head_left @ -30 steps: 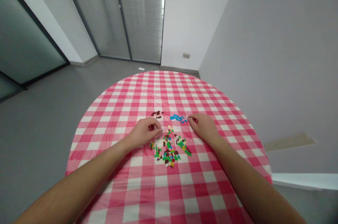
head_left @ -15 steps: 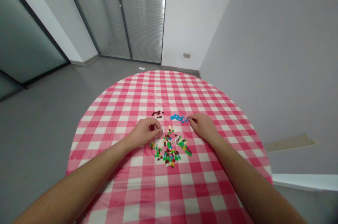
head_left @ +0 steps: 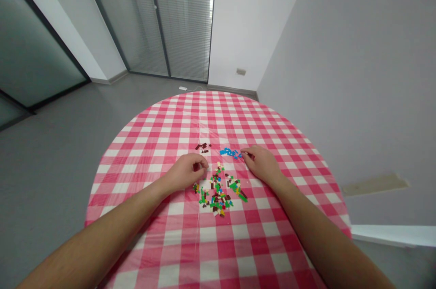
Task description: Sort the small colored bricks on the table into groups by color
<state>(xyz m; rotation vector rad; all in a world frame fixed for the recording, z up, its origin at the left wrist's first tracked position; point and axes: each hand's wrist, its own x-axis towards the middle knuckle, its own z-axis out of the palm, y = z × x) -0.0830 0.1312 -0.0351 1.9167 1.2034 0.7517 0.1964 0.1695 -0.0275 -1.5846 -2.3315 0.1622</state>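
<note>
L hand (head_left: 186,172) sits on the worktop (head_left: 163,127) just left of centre, fingers curled in & thumb facing them, loosely cupped, w/ a dark gap btwn them; can't tell if it's pinching anything. R hand (head_left: 262,165) is right of centre, fingers drawn together & tips down at the right end of the blue bricks; a dark red bit shows at the fingertips (head_left: 250,155), but can't tell if it's held or just lying there. Three lots of tiny plastic bricks are on the worktop, all btwn the hands or just ahead of them. Biggest is the mixed pile (head_left: 218,193), green, yellow, brown, white, red & blue pcs, low centre, right by L hand's fingers & a bit below R hand. Blue pile (head_left: 230,153) is a loose strip just above it, touching or nearly touching R hand's fingertips. Small dark brown pile (head_left: 203,146) is upper left of the blue one, just above L hand & apart from the rest. Worktop is round w/ a pink & white gingham cloth, glossy clear sheet on top w/ a crease (head_left: 200,130) running up the middle. Grey floor (head_left: 47,166) around it, glass door w/ blinds (head_left: 180,21) at top, white cable (head_left: 183,88) on the floor below it.
</note>
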